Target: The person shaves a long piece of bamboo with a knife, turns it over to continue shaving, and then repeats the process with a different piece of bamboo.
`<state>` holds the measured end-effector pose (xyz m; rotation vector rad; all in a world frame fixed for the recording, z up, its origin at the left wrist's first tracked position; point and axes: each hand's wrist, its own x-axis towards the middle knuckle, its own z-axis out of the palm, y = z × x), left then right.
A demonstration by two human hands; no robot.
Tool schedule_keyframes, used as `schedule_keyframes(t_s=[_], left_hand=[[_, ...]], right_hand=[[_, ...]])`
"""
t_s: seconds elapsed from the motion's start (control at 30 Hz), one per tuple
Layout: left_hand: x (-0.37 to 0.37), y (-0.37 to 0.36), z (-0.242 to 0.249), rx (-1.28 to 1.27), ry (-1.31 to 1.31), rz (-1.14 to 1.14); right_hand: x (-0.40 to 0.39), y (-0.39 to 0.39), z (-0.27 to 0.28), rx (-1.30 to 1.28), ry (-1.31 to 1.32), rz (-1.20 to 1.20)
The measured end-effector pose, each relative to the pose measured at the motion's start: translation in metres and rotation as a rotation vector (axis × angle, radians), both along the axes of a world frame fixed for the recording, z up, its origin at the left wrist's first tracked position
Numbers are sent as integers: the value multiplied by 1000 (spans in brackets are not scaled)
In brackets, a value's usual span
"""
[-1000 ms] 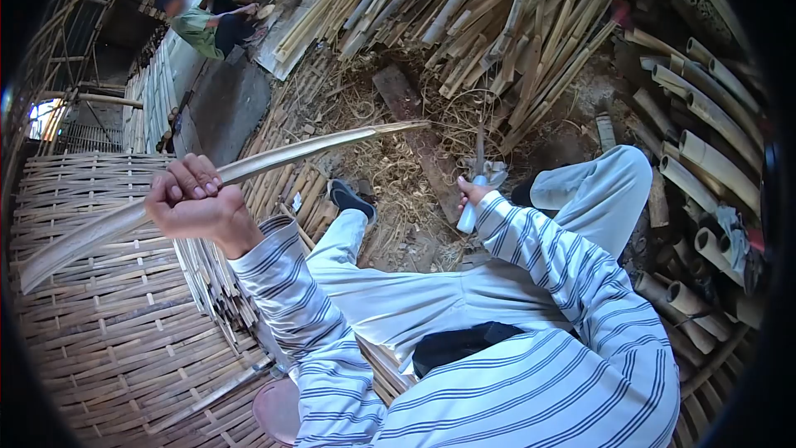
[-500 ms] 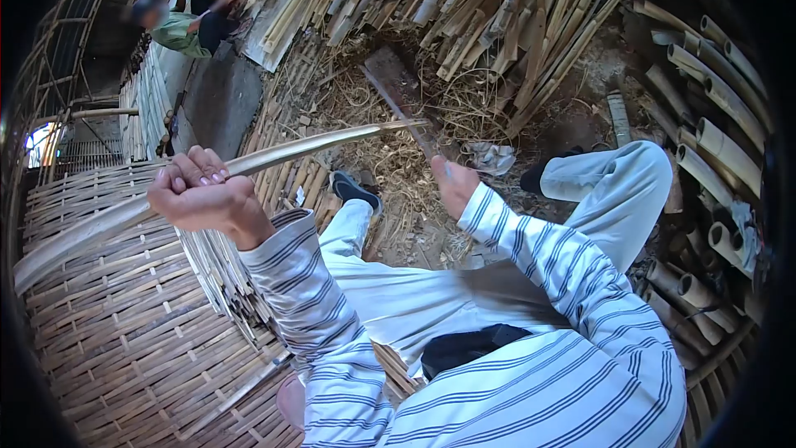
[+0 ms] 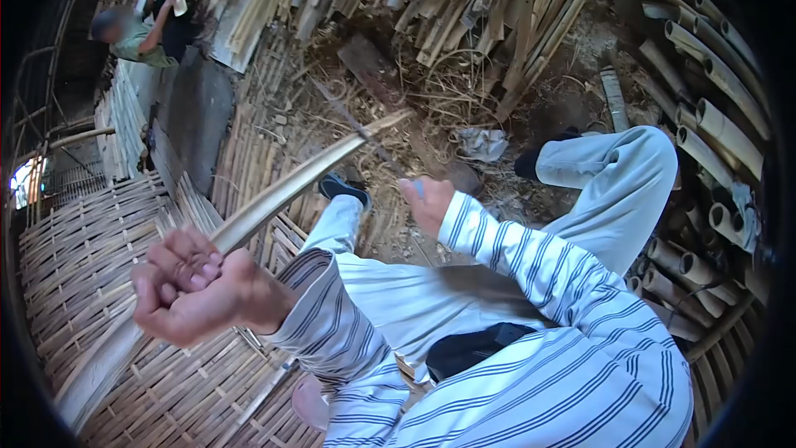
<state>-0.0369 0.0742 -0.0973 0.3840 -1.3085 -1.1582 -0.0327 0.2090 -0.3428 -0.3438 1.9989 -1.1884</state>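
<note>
A long split bamboo strip [image 3: 286, 191] runs from the lower left up to the middle of the view. My left hand [image 3: 203, 286] is closed round it, palm side up, fingers curled. Near the strip's far end, a long thin blade [image 3: 344, 114] crosses it and seems to touch it. The blade's handle is in my right hand [image 3: 429, 203], whose fingers are wrapped round it; the handle itself is mostly hidden.
Woven bamboo matting [image 3: 91, 282] lies at the left. Split bamboo [image 3: 531, 25] is piled at the top, and cut bamboo tubes [image 3: 705, 145] at the right. Shavings and a crumpled white bag [image 3: 481, 144] lie on the ground. Another person [image 3: 141, 41] sits at the upper left, holding a bamboo piece.
My left hand has come lower and nearer with the strip, which now slants more steeply. My right hand and the blade have moved left. The other person's bamboo piece is now more upright.
</note>
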Motion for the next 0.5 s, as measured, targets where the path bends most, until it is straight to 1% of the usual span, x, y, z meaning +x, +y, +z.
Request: schedule_keyframes(t_s=[0.03,0.07,0.17,0.2,0.23,0.27,0.3,0.33,0.4,0.43,0.5], left_hand=[[4,1,-1,4,-10,2],[5,2,-1,4,-12,-1],[12,5,-1,10,-31,-15],[16,-1,-2,21,-14,-41],[18,-5,-4,32,14,-65],[21,-5,-5,3,-17,-19],[21,-6,-4,-12,-10,-30],[20,-8,-4,-20,-8,-34],[18,-11,-7,-21,-6,28],[18,-15,-10,-39,-12,10],[24,-24,-11,-86,-31,-32]], right_hand=[[6,1,30,-31,64,4],[6,1,42,-66,136,4],[10,-7,2,-131,67,-72],[2,-14,-24,10,-17,-92],[-3,-17,-41,-4,3,-74],[-8,-18,-45,-16,16,-56],[-7,-19,-49,-51,-16,-37],[-8,-19,-42,-85,-50,-18],[13,-18,4,-147,29,-2],[17,-18,13,-182,77,6],[16,-18,10,-240,24,14]])
